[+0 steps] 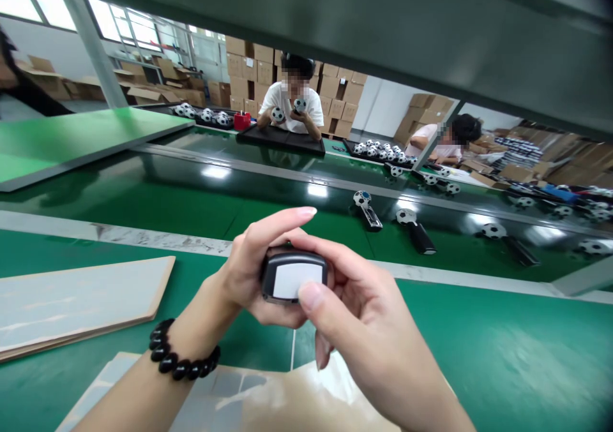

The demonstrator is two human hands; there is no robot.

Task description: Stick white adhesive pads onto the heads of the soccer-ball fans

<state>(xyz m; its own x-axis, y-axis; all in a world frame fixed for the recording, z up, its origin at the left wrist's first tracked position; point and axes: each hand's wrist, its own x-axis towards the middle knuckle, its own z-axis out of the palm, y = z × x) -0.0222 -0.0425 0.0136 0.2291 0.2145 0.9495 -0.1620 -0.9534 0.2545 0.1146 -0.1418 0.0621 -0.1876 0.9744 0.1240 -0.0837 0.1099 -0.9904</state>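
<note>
A black plastic handle (pixel 267 277) points its end toward me, with a pale rectangular label (pixel 290 280) on that end face. My left hand (pixel 249 272) is wrapped round the handle from the left, its index finger stretched over the top. From the other side my right hand (pixel 364 311) grips it too, thumb pressed on the label's lower right corner. The handle's far end is hidden behind my fingers. Under my hands lies a sheet of glossy backing paper (pixel 272 400) with some pale labels on it. A stack of label sheets (pixel 81 304) rests at the left.
Beyond the bench, a dark green conveyor belt (pixel 215 205) carries several football-headed handheld devices (pixel 368 210). A co-worker (pixel 292 106) opposite holds two football-patterned balls over a black tray (pixel 282 140). Another person (pixel 445 141) bends at the right. A grey shelf (pixel 306 23) hangs overhead.
</note>
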